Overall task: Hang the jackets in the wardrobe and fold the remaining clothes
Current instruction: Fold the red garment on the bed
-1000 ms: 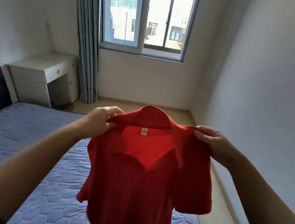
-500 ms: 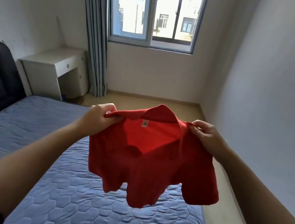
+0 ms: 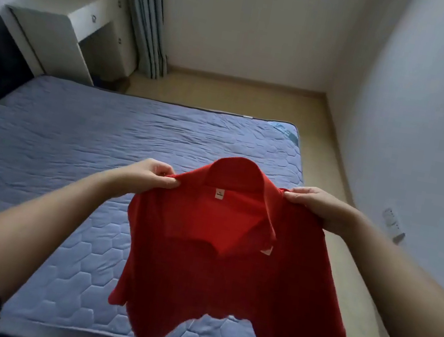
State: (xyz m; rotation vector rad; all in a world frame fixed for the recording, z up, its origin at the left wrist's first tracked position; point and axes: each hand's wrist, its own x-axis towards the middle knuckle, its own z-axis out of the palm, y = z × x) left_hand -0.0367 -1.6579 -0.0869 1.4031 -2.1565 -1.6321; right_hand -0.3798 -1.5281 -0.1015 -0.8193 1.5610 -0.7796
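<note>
Left hand (image 3: 152,175) at nine o'clock and right hand (image 3: 316,209) at three pinch the red shirt (image 3: 229,258) by its shoulders; its dangling hem may crumple on the bed (image 3: 103,133).

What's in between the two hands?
In the head view, the red shirt spans the gap: its collar and small white label sit between the left hand and the right hand, which pinch its shoulders.
</note>
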